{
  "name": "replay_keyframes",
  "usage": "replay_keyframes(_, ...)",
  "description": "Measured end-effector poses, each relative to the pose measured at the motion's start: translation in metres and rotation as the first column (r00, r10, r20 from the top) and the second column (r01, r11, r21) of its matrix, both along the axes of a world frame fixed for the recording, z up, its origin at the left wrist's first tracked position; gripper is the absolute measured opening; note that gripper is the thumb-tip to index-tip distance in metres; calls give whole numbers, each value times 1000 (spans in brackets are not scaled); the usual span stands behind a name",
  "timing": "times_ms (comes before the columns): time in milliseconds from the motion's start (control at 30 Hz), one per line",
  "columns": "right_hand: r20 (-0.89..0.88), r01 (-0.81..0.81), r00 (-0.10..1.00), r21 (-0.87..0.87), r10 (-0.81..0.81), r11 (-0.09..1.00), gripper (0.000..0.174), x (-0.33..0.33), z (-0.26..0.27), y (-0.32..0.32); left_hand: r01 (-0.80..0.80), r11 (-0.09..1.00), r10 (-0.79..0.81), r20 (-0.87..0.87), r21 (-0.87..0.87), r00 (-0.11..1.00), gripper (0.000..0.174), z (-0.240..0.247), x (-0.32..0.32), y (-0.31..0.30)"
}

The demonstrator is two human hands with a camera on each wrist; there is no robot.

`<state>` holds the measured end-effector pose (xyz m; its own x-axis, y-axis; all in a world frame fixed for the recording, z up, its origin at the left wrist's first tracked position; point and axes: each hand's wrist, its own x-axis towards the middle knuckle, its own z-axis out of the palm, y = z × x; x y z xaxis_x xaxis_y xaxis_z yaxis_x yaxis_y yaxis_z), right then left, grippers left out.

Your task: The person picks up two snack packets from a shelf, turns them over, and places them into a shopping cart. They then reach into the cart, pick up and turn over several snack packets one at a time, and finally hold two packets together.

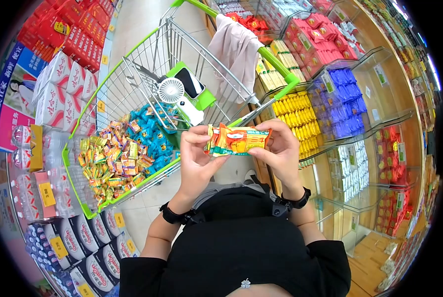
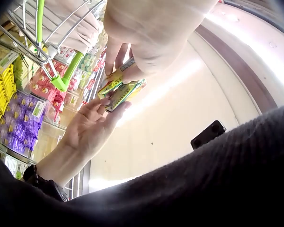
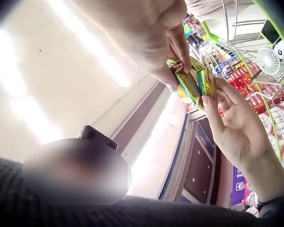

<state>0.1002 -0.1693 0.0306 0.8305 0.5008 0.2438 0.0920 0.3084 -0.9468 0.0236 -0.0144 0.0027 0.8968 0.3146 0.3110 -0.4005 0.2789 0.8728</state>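
Packaging [image 1: 239, 140], orange-fronted, sits mid-frame, pinched at opposite ends by the left hand [image 1: 194, 159] and right hand [image 1: 282, 152], seemingly so its print stays uncovered; shopping cart [image 1: 87, 210], upper left, corrals wrapped pieces [image 1: 118, 157].

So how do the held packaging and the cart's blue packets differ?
The held packaging is mostly orange with green, the blue packets mostly blue. The left hand and right hand grip the held packaging; the blue packets lie heaped in the cart. Both have colourful wrapping.
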Motion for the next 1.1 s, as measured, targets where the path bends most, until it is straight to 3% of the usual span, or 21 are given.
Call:
replay_keyframes(100, 21, 34, 999, -49, -33, 998, 37, 2, -9, 1, 1, 1000, -1, 5, -3, 1000, 45, -4, -1, 2)
replay_keyframes(167, 202, 92, 978, -200, -51, 976, 36, 5, -12, -1, 5, 1000, -5, 6, 4, 1000, 44, -6, -1, 5)
replay_keyframes(400, 193, 75, 980, -83, -57, 994, 40, 3, -11, 5, 117, 993, -117, 13, 10, 993, 48, 4, 0, 5)
replay_keyframes(467, 37, -37, 999, -51, 39, 998, 43, 1, -13, 5, 134, 991, -134, 12, 5, 991, 48, 4, 0, 5)
replay_keyframes(500, 51, -54, 997, -61, 57, 997, 46, 1, -15, 3, 136, 991, -136, 3, 6, 991, 48, 3, 1, 5)
replay_keyframes(667, 110, -9, 994, -128, 23, 992, 55, -4, -14, -3, 182, 983, -181, -30, 18, 983, 45, -3, 3, 7)
replay_keyframes(767, 33, 24, 999, -132, -20, 991, 60, -6, -12, -9, 212, 977, -210, -60, 30, 976, 43, -1, 6, 2)
replay_keyframes(833, 75, 58, 996, -173, -45, 983, 61, -6, -14, -18, 231, 971, -235, -80, -57, 969, 48, 1, 8, -4)
replay_keyframes(967, 68, 76, 996, -292, -59, 953, 60, -9, -10, -45, 442, 895, -417, -241, 61, 876, 61, 3, 17, -10)
replay_keyframes(1067, 56, 115, 993, -317, -103, 941, 52, -13, -13, -68, 594, 783, -538, -281, 182, 795, 56, -1, 29, -22)
replay_keyframes(1100, 65, 139, 990, -333, -124, 933, 50, -15, -14, -76, 643, 752, -584, -306, 148, 752, 53, -1, 32, -29)
